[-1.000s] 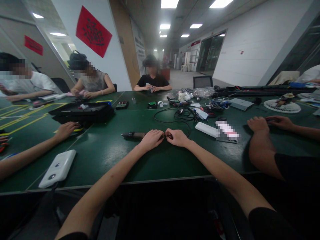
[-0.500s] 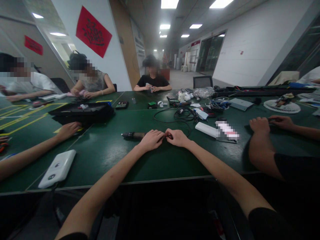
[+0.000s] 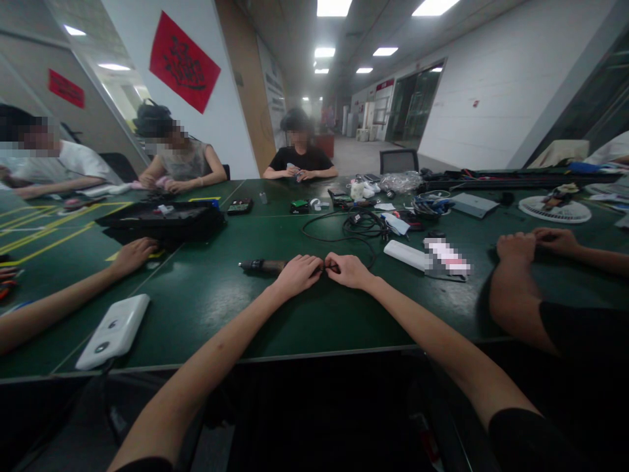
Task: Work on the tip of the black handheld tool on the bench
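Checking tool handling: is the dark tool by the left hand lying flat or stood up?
Lying flat. The dark tool lies lengthwise on the green table, its near end under the left hand.

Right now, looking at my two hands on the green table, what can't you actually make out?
- Head view: the small dark piece pinched between the left hand and right hand is covered by the fingers and too small to identify.
- The dark tool: its right end is hidden under the left hand.
- The white box: its label is pixelated.
- The green table: its left side is cut off by the picture edge.
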Motion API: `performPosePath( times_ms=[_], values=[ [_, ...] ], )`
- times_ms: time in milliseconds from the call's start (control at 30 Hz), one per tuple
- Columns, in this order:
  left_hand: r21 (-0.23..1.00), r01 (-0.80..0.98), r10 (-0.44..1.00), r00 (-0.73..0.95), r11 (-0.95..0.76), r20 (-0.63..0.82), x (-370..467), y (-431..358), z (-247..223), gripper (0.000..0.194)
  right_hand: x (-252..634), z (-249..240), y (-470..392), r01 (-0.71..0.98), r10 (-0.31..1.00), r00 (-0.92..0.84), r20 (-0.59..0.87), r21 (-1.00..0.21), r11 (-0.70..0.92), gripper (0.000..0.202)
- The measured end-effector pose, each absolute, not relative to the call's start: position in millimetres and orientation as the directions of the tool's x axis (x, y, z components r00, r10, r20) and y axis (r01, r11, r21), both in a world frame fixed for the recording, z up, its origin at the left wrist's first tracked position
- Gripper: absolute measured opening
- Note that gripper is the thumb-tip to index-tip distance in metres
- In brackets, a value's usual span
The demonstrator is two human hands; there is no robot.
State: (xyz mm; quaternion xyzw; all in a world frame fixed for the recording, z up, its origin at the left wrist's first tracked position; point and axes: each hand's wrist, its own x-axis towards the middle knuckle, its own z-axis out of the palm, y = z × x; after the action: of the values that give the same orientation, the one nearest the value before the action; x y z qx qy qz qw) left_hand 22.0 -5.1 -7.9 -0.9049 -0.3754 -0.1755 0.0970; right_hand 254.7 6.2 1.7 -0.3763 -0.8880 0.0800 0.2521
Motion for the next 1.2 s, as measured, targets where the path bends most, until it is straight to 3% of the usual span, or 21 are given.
performPosePath(
  times_ms=[1200],
  values=[
    [-0.052, 0.723, 0.660, 0.656, -0.689, 0.366, 21.9, -5.2, -6.3, 0.017, 254.5, -0.1, 8.4, 0.638, 0.713, -0.593, 0.375, -0.321, 0.700, 0.017]
  ],
)
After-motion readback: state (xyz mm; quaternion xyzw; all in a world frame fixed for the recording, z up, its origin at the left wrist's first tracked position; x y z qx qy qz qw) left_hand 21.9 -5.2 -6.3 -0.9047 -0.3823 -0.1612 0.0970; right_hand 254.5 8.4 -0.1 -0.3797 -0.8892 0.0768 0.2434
